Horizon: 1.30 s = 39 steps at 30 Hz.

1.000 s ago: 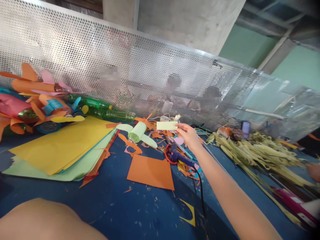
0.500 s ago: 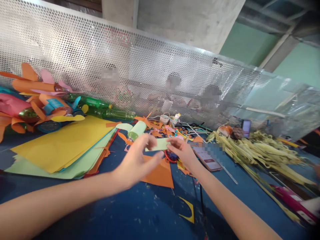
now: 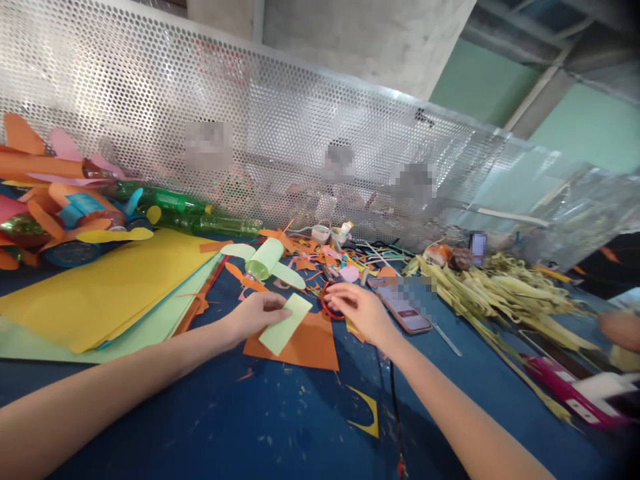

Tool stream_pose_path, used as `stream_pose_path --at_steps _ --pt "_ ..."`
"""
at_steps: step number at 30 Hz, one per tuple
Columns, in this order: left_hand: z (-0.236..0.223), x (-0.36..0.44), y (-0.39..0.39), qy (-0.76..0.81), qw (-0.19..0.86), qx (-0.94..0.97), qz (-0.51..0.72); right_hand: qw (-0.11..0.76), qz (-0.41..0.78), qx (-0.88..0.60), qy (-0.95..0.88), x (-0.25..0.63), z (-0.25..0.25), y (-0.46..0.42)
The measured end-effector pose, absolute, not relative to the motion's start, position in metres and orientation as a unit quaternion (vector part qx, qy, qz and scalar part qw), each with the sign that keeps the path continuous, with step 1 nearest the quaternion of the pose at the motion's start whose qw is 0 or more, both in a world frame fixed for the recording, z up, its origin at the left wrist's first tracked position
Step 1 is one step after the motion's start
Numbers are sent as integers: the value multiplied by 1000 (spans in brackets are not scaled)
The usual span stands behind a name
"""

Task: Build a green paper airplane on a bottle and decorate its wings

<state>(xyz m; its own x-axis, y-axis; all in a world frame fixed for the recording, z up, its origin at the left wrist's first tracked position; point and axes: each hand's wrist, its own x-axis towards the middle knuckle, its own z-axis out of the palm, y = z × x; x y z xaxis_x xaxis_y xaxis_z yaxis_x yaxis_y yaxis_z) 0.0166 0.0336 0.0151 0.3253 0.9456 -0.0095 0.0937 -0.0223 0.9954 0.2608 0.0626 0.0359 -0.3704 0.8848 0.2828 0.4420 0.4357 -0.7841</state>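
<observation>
A folded-looking pale green paper strip (image 3: 286, 325) is pinched between the thumb and fingers of my left hand (image 3: 257, 317), tilted above an orange paper sheet (image 3: 315, 347). My right hand (image 3: 357, 307) is at the red-handled scissors (image 3: 324, 305), its bent fingers apart over the handle loop; a firm grip does not show. Part of the scissors is hidden by the hand and scraps. Just beyond my left hand lies a bottle wrapped in pale green paper (image 3: 267, 257), with pale green and orange paper fins.
Stacked coloured paper (image 3: 110, 287) lies left, below decorated bottles (image 3: 75, 207). Paper scraps (image 3: 345, 257) spread along the perforated screen (image 3: 300, 120). A phone (image 3: 403, 307) and dried husks (image 3: 480, 293) lie right. Another person's hand (image 3: 620, 330) shows at the right edge.
My right hand has let go of the pale green paper strip and is now at the scissors. My left hand has drawn the strip left and tilted it. The view has shifted right.
</observation>
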Motion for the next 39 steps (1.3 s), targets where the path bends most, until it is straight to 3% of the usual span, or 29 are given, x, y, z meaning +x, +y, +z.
stream_pose_path --at_steps 3,15,17,20,28,39 --pt "6 15 37 453 569 516 452 356 116 -526 -764 290 38 89" --pt "-1 18 35 413 567 509 499 177 4 -588 -789 281 46 100" --pt "-2 18 35 406 572 512 496 105 -56 -603 -789 271 44 84" --pt "-4 17 35 400 571 520 493 65 -127 -611 -779 264 35 66" --pt "-7 16 37 419 554 541 473 182 -120 -498 -839 294 7 65" --pt "-5 17 37 423 553 543 469 215 -71 -457 -860 346 -5 77"
